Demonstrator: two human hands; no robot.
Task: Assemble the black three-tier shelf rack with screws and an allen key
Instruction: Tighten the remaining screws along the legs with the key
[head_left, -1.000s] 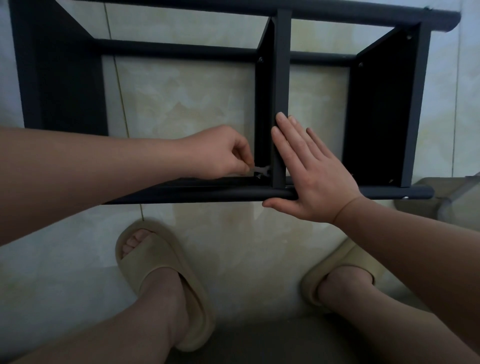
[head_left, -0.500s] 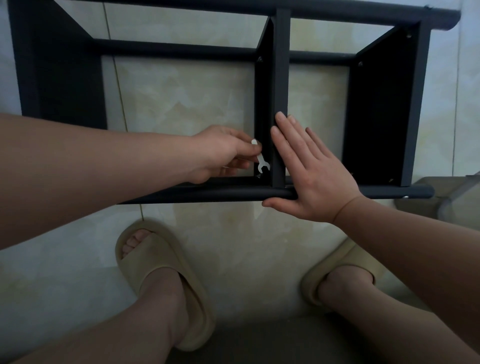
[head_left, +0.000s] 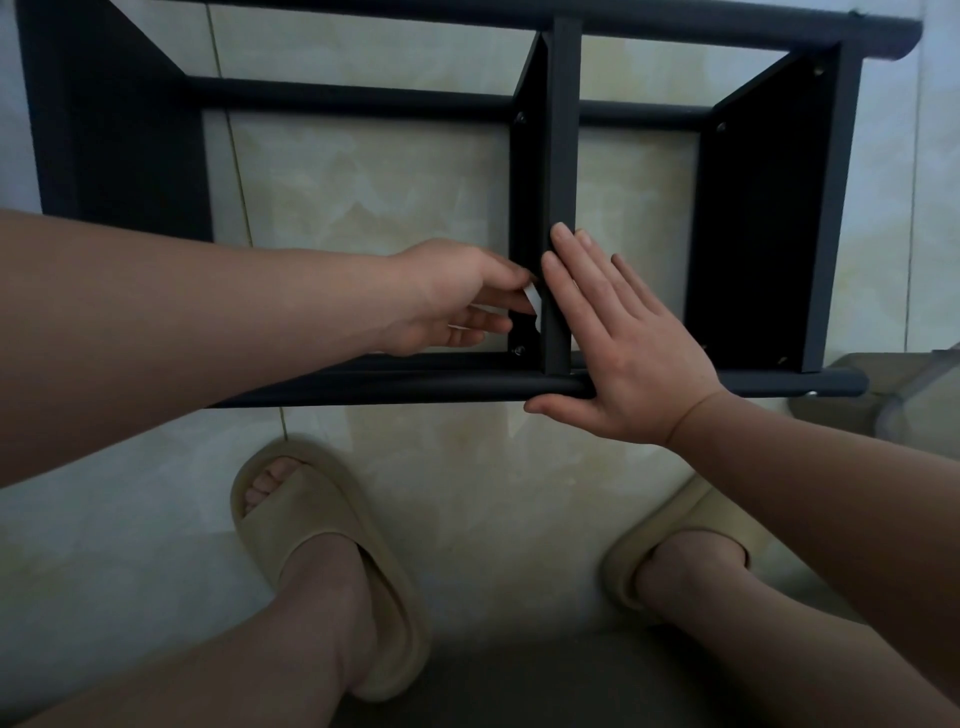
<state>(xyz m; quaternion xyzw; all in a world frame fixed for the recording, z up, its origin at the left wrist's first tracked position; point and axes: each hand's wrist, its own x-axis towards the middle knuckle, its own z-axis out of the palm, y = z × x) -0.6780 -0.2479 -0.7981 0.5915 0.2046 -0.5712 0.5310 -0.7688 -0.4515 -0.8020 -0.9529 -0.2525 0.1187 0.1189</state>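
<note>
Tightening: pinched spanner (head_left: 531, 300) in left hand (head_left: 447, 301) above bolt (head_left: 518, 351), pressed flat right hand (head_left: 628, 358) on rack (head_left: 563, 130); likely needed spanner seated.

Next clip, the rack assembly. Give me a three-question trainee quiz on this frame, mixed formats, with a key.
1. True or false: the right hand lies flat on the black rack, fingers straight.
2. What does the left hand pinch? A) a small flat silver tool B) a hammer C) a paintbrush
3. Fill in: both feet wear beige ___.
Key: 1 true; 2 A; 3 slippers.
</note>
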